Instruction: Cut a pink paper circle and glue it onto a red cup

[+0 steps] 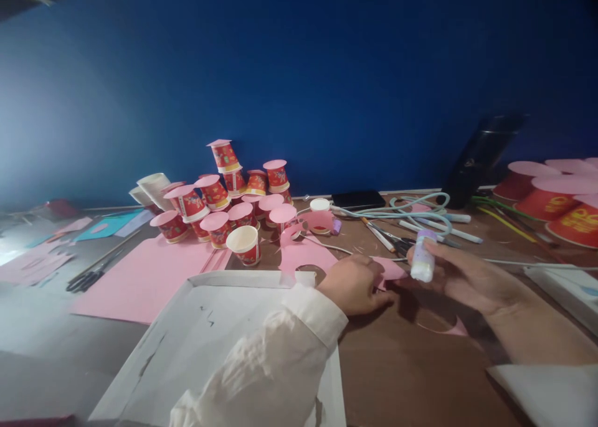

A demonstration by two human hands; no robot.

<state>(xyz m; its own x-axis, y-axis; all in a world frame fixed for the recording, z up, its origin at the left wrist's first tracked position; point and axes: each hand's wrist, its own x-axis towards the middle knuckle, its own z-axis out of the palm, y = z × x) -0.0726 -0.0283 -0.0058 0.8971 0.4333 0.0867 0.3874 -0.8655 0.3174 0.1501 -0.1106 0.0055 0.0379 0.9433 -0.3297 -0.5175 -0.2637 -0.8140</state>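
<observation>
My right hand holds a glue stick with a lilac label and a white end pointing down. Close to it, my left hand is curled over the table with a pink paper piece at its fingers; the fingertips are partly hidden. Cut-out pink paper with round holes lies just behind that hand. Left of it stands an upright red paper cup, open at the top. Several upturned red cups with pink discs on their bases are stacked behind.
A white box lid lies under my left sleeve. Pink sheets and scissors are farther left. Cables, a black phone, brushes and a dark bottle line the blue wall. Larger red tubs stand right.
</observation>
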